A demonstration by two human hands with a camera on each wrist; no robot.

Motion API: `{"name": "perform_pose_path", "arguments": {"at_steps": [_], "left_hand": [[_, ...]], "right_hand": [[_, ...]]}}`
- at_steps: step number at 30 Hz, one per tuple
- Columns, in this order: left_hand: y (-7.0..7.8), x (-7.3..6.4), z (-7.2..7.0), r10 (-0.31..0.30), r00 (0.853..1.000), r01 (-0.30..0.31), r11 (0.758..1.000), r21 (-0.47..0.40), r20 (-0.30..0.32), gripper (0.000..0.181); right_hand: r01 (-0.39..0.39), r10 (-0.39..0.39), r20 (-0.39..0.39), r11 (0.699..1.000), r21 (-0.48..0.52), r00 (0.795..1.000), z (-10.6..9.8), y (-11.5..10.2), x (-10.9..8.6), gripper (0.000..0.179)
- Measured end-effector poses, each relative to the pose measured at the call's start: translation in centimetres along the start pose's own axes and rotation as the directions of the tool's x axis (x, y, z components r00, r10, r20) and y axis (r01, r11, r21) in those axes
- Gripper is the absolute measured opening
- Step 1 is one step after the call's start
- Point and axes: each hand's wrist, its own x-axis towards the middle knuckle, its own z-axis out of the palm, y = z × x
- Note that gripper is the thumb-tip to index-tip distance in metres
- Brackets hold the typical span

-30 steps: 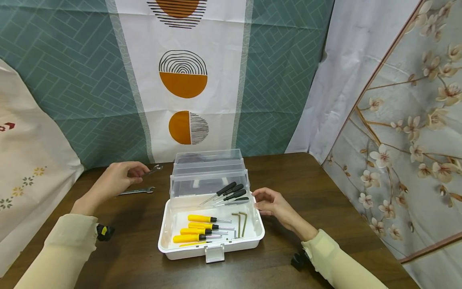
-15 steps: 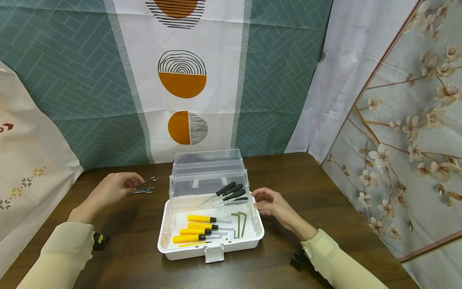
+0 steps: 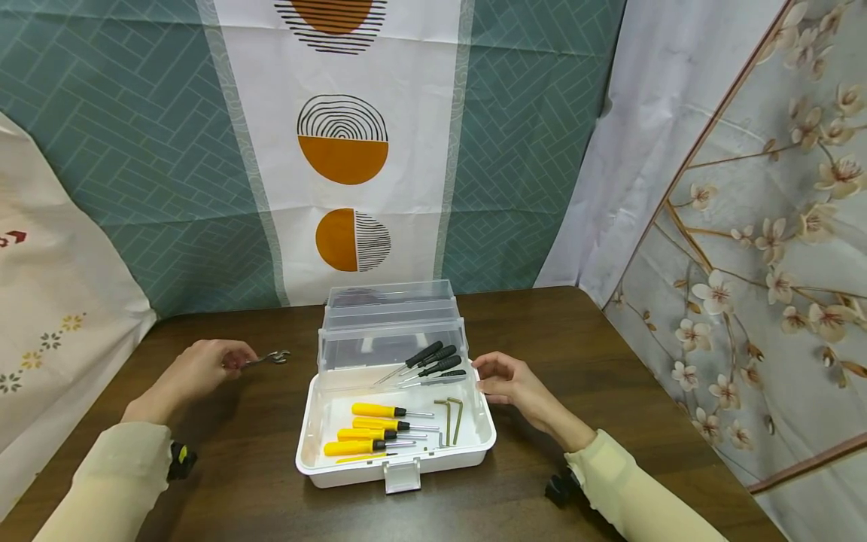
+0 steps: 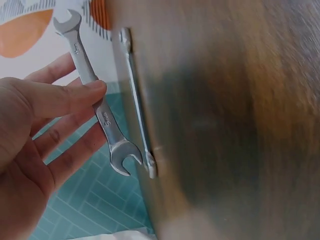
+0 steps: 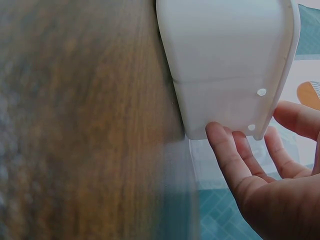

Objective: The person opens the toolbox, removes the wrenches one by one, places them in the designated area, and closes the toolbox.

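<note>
My left hand (image 3: 206,373) pinches an open-end wrench (image 4: 115,131) between thumb and fingers, over the left part of the table. A second wrench (image 4: 135,92) lies on the wood just beyond it; in the head view the two nearly overlap. My right hand (image 3: 518,388) rests its fingertips (image 5: 216,131) against the right end of a white toolbox (image 5: 225,55), near its back corner. Its fingers are loosely bent and not wrapped round the wall. Yellow-handled screwdrivers (image 3: 366,447), black-handled screwdrivers (image 3: 440,364) and brass-coloured hex keys (image 3: 457,418) lie in the box.
The toolbox's clear lid (image 3: 389,342) stands raised at the back. A latch (image 3: 403,477) hangs from its front. Dark wooden table (image 3: 257,482) surrounds the box, with patterned cloths (image 3: 352,248) hanging behind it.
My left hand has shifted left and closer to me with its wrench, bringing that wrench in line with the one on the table. The right hand and toolbox have kept their places.
</note>
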Motion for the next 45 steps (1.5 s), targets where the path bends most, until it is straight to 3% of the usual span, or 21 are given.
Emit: {"name": "perform_pose_path", "arguments": {"at_steps": [8, 14, 23, 45], "left_hand": [[-0.9, -0.5, 0.6, -0.016, 0.999, 0.015, 0.999, 0.033, 0.037, 0.043], [-1.2, -0.8, 0.7, -0.040, 0.998, 0.039, 0.999, 0.032, 0.050, 0.040], [-1.9, -1.2, 1.3, -0.057, 0.997, 0.053, 0.996, 0.070, 0.054, 0.039], [-2.1, -0.8, 2.1, -0.041, 0.999, 0.040, 0.998, 0.043, 0.032, 0.037]], "right_hand": [[-0.004, 0.004, 0.002, 1.000, 0.002, 1.000, 0.0, 0.2, 0.0, 0.042], [0.000, -0.001, 0.011, 1.000, 0.012, 1.000, 0.1, 0.3, -0.1, 0.043], [-0.002, 0.002, 0.012, 1.000, 0.014, 1.000, 0.2, 0.3, -0.1, 0.042], [-0.008, 0.008, -0.005, 1.000, 0.002, 1.000, 0.0, 0.0, 0.0, 0.043]]}}
